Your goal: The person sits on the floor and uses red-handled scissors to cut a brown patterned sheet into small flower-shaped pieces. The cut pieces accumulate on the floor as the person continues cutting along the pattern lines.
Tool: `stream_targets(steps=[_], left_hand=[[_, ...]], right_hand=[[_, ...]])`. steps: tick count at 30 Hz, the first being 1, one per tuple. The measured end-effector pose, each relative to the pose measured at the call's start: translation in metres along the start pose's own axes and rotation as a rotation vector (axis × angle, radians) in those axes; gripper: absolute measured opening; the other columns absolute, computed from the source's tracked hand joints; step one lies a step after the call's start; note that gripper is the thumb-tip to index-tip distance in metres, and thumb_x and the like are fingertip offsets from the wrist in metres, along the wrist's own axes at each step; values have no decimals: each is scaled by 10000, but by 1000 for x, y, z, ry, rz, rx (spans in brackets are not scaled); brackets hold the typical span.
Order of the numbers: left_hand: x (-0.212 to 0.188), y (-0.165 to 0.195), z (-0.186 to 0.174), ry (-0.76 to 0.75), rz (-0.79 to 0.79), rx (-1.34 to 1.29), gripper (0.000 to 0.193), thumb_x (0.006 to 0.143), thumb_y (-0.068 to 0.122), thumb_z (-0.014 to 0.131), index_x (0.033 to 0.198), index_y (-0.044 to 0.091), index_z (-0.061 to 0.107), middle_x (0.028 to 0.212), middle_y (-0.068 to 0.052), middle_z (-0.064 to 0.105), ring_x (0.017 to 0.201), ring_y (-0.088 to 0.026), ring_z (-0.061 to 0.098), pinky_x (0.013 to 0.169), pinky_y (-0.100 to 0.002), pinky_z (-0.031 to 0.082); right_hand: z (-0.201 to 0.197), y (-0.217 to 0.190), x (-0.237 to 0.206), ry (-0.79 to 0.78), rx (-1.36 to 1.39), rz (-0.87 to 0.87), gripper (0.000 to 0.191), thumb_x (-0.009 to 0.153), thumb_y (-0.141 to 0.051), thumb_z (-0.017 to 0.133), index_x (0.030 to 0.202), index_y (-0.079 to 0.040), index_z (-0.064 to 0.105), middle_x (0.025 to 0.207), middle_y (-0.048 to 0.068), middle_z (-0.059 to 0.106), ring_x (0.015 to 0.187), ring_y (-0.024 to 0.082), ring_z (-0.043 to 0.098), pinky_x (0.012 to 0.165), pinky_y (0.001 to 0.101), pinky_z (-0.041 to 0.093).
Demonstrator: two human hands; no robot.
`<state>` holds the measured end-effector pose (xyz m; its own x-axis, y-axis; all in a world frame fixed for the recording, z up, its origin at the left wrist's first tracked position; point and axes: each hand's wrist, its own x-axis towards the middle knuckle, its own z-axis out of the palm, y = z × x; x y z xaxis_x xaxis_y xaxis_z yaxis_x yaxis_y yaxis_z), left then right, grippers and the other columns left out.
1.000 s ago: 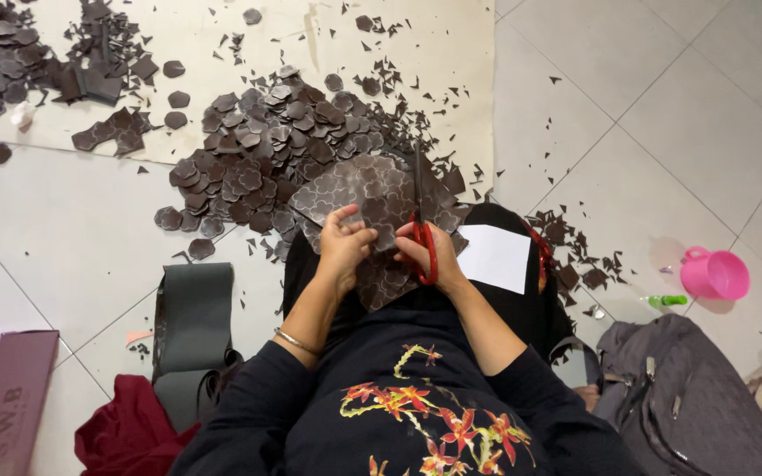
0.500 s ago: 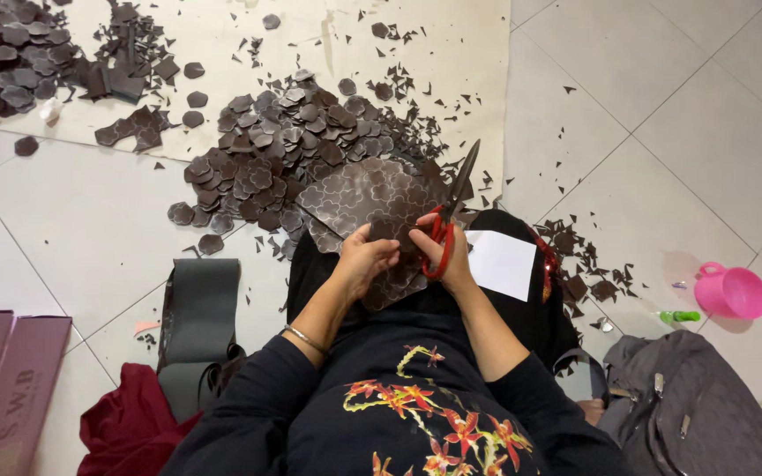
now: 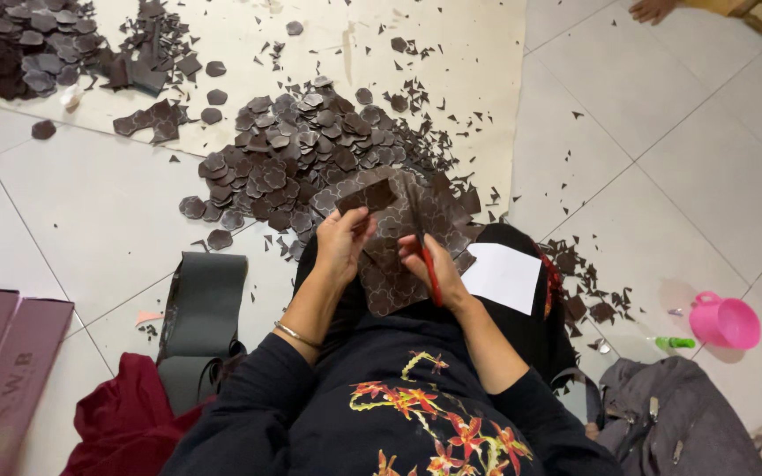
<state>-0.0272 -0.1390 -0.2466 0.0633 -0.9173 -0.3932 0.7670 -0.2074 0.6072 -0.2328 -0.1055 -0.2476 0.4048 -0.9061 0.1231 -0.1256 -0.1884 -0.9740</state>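
I sit on a tiled floor with a dark brown patterned sheet (image 3: 399, 264) on my lap. My left hand (image 3: 341, 242) grips the sheet's left side and holds up a cut flap near its top. My right hand (image 3: 429, 269) holds red-handled scissors (image 3: 428, 264) whose blades lie across the middle of the sheet, pointing away from me. Just beyond the sheet lies a heap of brown flower-shaped cut pieces (image 3: 297, 154) on the floor.
A cream mat (image 3: 451, 53) covers the far floor, with more brown pieces (image 3: 19, 44) at far left and scraps (image 3: 588, 291) to my right. A white paper (image 3: 504, 275), pink cup (image 3: 725, 322), grey bag (image 3: 672, 423), dark strip (image 3: 200, 308), maroon boxes (image 3: 2, 370) and red cloth (image 3: 125, 423) surround me. Another person's foot (image 3: 654, 9) shows at top right.
The scissors' blades, raised and pointing up to the right half a second ago, now lie down across the sheet. My left hand has lifted a cut flap. The view has shifted slightly.
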Motion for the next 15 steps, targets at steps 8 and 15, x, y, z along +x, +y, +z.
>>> stream_targets(steps=[8,15], left_hand=[[-15,11,12,-43,96,-20,78,917,44,708,989,17,708,916,-62,728,797,-138,690,736,-267,583],[-56,32,52,-87,207,43,110,888,12,718,997,1,713,916,-70,746,764,-135,708,707,-269,601]], right_hand=[[19,2,-14,18,165,336,500,1005,-449,594,1268,-23,597,908,7,591,827,107,574,744,257,505],[13,-25,-28,35,298,333,540,1019,-442,574,1278,31,575,900,5,509,774,111,520,695,259,472]])
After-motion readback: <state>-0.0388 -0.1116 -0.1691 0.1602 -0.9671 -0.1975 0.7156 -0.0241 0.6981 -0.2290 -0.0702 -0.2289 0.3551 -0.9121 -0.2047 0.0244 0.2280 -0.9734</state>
